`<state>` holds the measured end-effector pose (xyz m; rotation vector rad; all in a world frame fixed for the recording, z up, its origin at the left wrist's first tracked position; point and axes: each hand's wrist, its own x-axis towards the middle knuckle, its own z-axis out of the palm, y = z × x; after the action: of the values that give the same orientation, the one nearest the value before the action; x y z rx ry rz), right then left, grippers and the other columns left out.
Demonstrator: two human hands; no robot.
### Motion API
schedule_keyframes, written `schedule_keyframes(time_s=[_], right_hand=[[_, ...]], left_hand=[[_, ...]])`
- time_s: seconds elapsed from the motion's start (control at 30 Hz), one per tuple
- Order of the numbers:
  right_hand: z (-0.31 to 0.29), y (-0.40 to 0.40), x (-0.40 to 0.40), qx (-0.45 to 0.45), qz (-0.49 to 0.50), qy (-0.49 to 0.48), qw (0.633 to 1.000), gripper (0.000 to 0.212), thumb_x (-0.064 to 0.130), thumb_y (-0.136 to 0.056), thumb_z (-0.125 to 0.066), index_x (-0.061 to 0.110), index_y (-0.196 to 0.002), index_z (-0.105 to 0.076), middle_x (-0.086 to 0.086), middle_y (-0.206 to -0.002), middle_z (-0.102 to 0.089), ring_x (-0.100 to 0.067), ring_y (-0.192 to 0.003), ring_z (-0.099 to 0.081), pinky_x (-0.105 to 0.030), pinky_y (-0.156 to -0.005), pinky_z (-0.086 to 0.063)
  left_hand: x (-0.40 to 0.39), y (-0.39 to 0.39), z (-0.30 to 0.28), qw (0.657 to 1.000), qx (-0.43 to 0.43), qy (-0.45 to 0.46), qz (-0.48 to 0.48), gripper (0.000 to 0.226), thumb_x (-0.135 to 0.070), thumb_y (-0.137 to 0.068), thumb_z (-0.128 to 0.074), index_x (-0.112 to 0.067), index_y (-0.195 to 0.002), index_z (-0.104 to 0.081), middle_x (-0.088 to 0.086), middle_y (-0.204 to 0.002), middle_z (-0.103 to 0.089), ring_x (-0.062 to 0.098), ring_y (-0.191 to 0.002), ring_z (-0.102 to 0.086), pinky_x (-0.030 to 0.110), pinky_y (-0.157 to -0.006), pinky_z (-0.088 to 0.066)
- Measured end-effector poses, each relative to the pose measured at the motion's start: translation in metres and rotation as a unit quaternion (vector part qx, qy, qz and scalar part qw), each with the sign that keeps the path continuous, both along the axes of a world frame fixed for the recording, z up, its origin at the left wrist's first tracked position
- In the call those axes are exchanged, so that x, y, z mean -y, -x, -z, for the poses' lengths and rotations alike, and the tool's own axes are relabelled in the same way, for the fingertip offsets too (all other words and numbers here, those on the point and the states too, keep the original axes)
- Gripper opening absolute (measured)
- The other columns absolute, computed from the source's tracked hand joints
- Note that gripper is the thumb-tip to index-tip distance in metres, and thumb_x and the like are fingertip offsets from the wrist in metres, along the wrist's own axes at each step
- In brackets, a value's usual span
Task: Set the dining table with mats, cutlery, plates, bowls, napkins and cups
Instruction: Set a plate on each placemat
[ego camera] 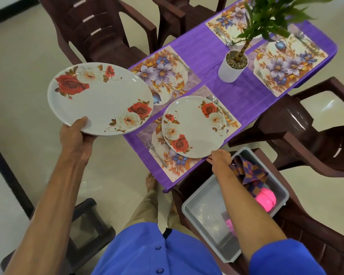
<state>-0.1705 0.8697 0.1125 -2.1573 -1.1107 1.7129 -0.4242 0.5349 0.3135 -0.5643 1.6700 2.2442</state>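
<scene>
L hand (75,130) grips plate stack (99,98) by near rim, held off table's left edge. R hand (219,156) pinches rim of plate (195,126) lying on near mat (179,167), btwn fork (157,153) & spoon (216,102).

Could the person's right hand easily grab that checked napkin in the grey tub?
Probably yes. The right hand is only touching the rim of the plate on the mat, and the checked napkin lies uncovered in the open grey tub right beside the wrist.
</scene>
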Motion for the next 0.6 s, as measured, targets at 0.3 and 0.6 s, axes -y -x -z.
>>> schedule_keyframes(time_s=[0.3,0.6], right_hand=[[0.0043,-0.001,0.0014,0.045,-0.043,-0.01,0.998,0.018,0.008,-0.09,-0.069,0.004,-0.107,-0.069,-0.008,-0.096,-0.071,-0.024,-0.085,-0.071,-0.045,-0.081,-0.064],[-0.002,-0.0017,0.0093,0.06,-0.019,-0.011,0.998,0.015,0.006,-0.085,-0.075,0.008,-0.097,-0.066,-0.011,-0.089,-0.071,-0.024,-0.082,-0.072,-0.041,-0.075,-0.065]], left_hand=[[0.0046,0.0053,-0.0034,1.0,0.009,0.001,-0.011,0.049,0.005,-0.094,-0.057,-0.012,-0.141,-0.058,0.001,-0.123,-0.076,0.025,-0.117,-0.071,0.048,-0.086,-0.064],[0.011,0.005,-0.0027,1.0,0.012,0.002,-0.012,0.048,0.005,-0.095,-0.057,-0.014,-0.139,-0.059,0.0,-0.121,-0.077,0.023,-0.115,-0.072,0.048,-0.087,-0.063]])
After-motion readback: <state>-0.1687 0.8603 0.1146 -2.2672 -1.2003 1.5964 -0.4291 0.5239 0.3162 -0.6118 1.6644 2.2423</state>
